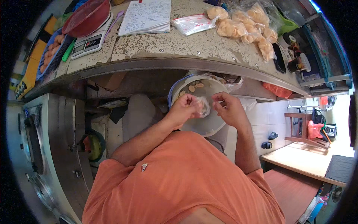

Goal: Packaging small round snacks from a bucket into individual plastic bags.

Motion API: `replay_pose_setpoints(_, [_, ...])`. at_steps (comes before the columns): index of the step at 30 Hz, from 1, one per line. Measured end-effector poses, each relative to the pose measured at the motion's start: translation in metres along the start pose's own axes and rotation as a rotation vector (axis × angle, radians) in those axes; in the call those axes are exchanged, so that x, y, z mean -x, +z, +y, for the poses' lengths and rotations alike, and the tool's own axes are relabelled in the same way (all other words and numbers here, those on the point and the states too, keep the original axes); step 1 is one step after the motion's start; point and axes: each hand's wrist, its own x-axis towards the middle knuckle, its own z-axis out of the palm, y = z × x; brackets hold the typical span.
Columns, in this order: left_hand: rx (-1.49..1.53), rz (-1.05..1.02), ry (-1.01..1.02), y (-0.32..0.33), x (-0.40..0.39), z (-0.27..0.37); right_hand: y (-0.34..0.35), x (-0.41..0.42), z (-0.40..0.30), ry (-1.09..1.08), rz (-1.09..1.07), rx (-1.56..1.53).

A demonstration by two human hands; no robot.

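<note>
My left hand (183,110) grips a crumpled clear plastic bag (205,107) over a large whitish plastic bucket (200,130). Just to the right of that bag is my right hand (228,107), its thumb and forefinger brought close together; whether anything thin is between them cannot be made out. The bucket stands between my knees, and several round tan pieces (191,88) lie in its far part. On the worktop ahead, at the right, are several knotted clear bags (230,28) filled with round, pale orange pieces. A flat packet of plastic bags (193,23) lies beside them.
The worn worktop (145,50) overhangs the bucket's far side. It carries an open notebook (145,16) with handwriting, a digital kitchen scale (88,43) under a red basin (86,18), a blue basket of eggs (51,51) and a phone (279,58). A metal stove (60,140) stands left.
</note>
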Motion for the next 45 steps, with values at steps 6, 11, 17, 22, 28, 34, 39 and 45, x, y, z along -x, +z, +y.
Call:
replay_pose_setpoints(6, [-1.066, -0.01, 0.336, -0.031, 0.038, -0.002, 0.044, -0.056, 0.055, -0.011, -0.176, 0.419])
replay_pose_setpoints(11, [-0.914, 0.11, 0.24, -0.037, 0.055, 0.001, 0.14, -0.14, 0.104, 0.013, -0.43, 0.612])
replay_pose_setpoints(17, [-0.737, -0.069, 0.141, -0.029, 0.05, 0.006, 0.229, -0.156, 0.28, 0.235, -0.316, 0.677])
replay_pose_setpoints(22, [-0.608, -0.054, 0.154, -0.042, 0.053, 0.007, 0.172, -0.1, 0.146, 0.101, -0.497, 0.773])
replay_pose_setpoints(28, [-0.554, -0.057, 0.196, -0.035, 0.045, 0.007, 0.152, -0.114, 0.124, 0.103, -0.828, 0.856])
replay_pose_setpoints(34, [-0.41, -0.012, 0.209, -0.028, 0.041, 0.012, 0.136, -0.1, 0.121, 0.3, -0.937, 0.527])
replay_pose_setpoints(39, [-0.338, 0.033, 0.24, -0.026, 0.037, 0.022, 0.15, -0.096, 0.16, -0.117, -0.965, 0.631])
replay_pose_setpoints(45, [-0.331, 0.008, 0.175, -0.02, 0.028, 0.019, 0.111, -0.073, 0.151, -0.061, -0.676, 0.716])
